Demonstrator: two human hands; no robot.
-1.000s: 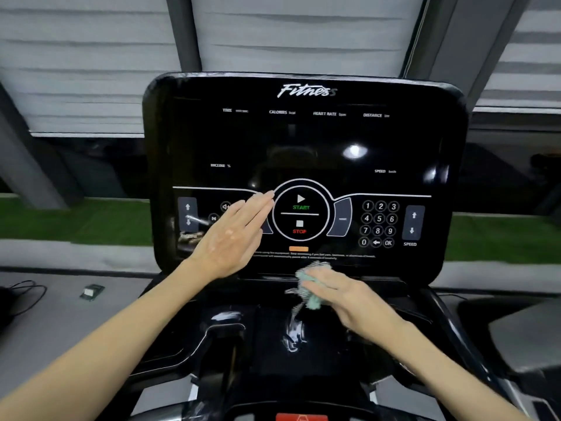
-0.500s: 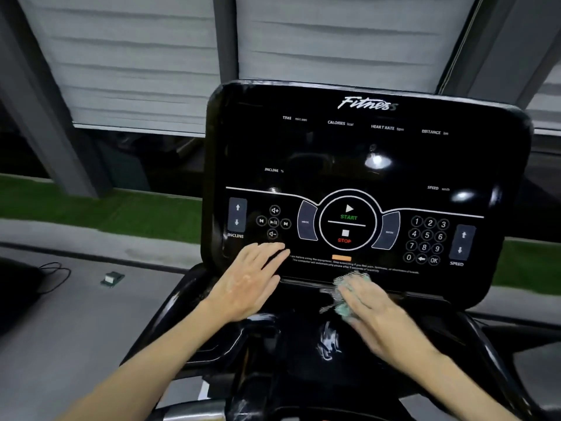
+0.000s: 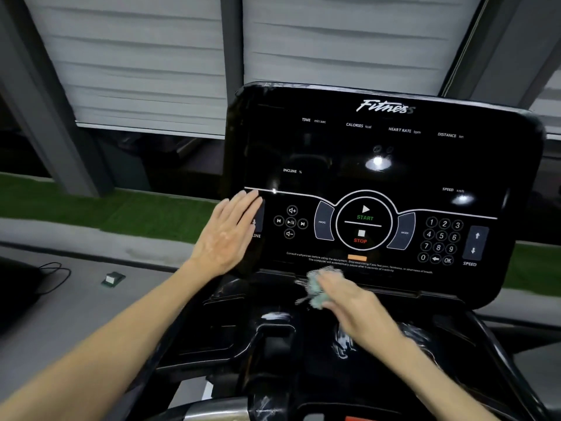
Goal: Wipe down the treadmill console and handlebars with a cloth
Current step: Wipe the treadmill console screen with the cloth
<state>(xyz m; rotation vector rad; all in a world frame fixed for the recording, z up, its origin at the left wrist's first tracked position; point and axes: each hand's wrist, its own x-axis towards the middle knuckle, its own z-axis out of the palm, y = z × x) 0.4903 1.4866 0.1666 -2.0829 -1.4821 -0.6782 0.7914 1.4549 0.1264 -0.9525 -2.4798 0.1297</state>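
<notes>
Cloth, pale green and bunched, is being gripped in the curled fingers of the right hand. It is being pressed at the lower centre of the frame, on the ledge where the bottom edge of the treadmill console meets the black tray below it. The left hand is being held flat at centre left of the frame, fingers straight and grasping nothing. It is being laid over the console's left edge, where the INCLINE buttons are being partly covered; how hard it is being pressed cannot be told.

The step in hand is being judged as the wiping of the console's lower edge. Only 1 narrow strip is being covered by a bunched wad, so a flatter fold and overlapping passes along the ledge are being called for. The START key is lying just above the cloth, so light pressure is being advised there. Pale smears are being seen on the tray at lower centre right and are being judged as work remaining. Prints are probably being left on the glossy face under the left palm, so that patch is being marked for a later pass.
</notes>
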